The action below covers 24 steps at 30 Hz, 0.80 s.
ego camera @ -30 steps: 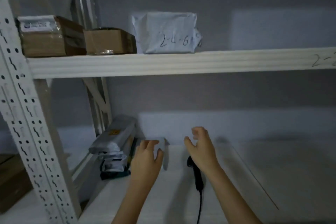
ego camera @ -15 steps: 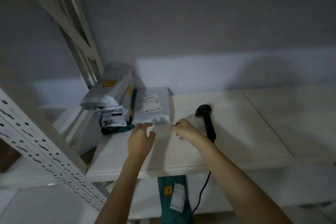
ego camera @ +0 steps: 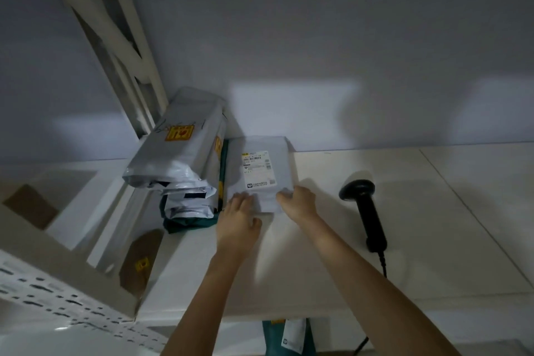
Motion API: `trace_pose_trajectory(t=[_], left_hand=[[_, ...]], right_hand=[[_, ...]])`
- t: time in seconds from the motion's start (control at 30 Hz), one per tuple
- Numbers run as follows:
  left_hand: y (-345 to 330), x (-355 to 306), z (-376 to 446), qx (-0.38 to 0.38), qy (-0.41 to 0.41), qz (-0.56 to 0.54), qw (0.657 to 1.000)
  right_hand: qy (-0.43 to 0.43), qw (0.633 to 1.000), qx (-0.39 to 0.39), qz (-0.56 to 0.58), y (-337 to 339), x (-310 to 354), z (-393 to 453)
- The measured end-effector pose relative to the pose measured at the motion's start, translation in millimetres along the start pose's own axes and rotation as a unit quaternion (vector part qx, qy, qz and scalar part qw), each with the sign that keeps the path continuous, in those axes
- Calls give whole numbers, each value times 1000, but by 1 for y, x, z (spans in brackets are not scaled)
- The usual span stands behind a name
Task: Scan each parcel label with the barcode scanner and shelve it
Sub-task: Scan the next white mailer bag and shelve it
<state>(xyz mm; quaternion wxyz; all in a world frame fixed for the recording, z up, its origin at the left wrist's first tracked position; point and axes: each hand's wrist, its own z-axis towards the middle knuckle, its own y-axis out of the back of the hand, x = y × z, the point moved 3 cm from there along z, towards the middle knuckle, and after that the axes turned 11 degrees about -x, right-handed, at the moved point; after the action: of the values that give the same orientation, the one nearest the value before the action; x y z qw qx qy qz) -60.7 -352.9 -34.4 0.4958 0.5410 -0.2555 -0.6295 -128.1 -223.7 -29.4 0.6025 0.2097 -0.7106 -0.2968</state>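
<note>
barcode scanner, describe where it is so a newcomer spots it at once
Look at the white shelf in front of the person. Right of the right hand lies the barcode scanner, alone on bare board. It is the only black, corded thing; the parcels are grey bags.

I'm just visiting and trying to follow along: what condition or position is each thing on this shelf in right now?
Flat white parcel with printed label: lying flat, label up, both hands on its near edge.
Left hand: fingers resting on the parcel.
Right hand: fingers touching the parcel.
Black corded barcode scanner: lying on the shelf, untouched.
Stack of grey plastic mailer bags: piled beside the parcel.
</note>
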Motion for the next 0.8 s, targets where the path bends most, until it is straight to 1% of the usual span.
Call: trace_pose_trajectory(t=[0.1,0.2,0.37,0.43,0.57,0.6,0.67,0.73,0.8], left_hand=[[-7,0,0,10,5,0,1000],[-10,1,-1,13,9,3,1000],[-9,-1,-3,27,33,-5,999],[-8,-3,-4,30,36,-10,999],[-3,-10,-7,42,16,-38,998],[1,-13,-9,26,8,-52,998],[15,-19,-12,-29,25,-105,994],[25,-18,-13,-91,62,-154,982],[30,-14,-8,-115,100,-163,975]], right_hand=[[-14,1000,-2,20,-5,3,6],[-54,995,-13,86,-7,-1,9],[-93,968,-24,233,-5,-2,13],[-125,953,-24,275,-1,-4,17],[-154,945,3,289,12,-6,18],[-152,943,11,295,19,-8,17],[-138,939,17,313,37,-14,11],[-129,933,17,336,55,-30,4],[-123,931,14,344,67,-47,-3]])
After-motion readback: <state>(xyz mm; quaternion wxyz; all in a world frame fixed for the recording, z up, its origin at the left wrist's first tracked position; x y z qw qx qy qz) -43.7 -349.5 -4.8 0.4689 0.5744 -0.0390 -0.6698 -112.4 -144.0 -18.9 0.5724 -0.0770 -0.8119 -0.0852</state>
